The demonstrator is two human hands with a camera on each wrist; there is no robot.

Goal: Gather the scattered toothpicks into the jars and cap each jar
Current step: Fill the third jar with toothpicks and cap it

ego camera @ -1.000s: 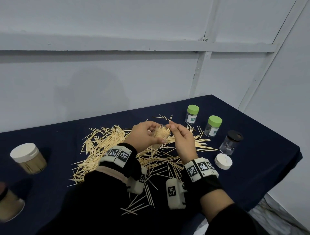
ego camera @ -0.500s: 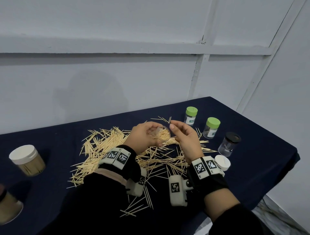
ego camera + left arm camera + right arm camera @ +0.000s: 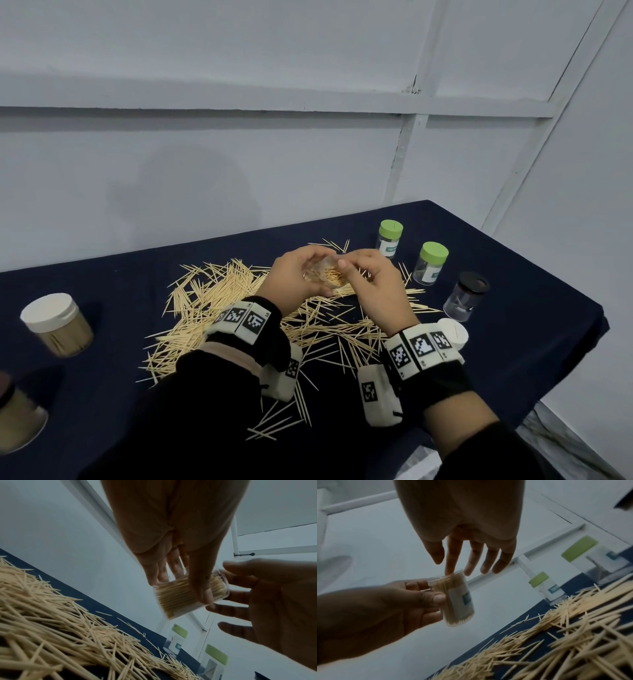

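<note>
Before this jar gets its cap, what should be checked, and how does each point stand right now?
1. Jar held firmly: ok. The left hand grips the clear jar.
2. Jar filled: ok, packed with toothpicks.
3. Mouth free of stray tips: cannot tell; the right hand has its fingertips at the rim.
4. Cap within reach: ok. A loose white cap lies on the table by the right wrist.
5. Right hand free: ok, it holds nothing.
6. Table cleared: not ok; the scattered toothpicks remain.
</note>
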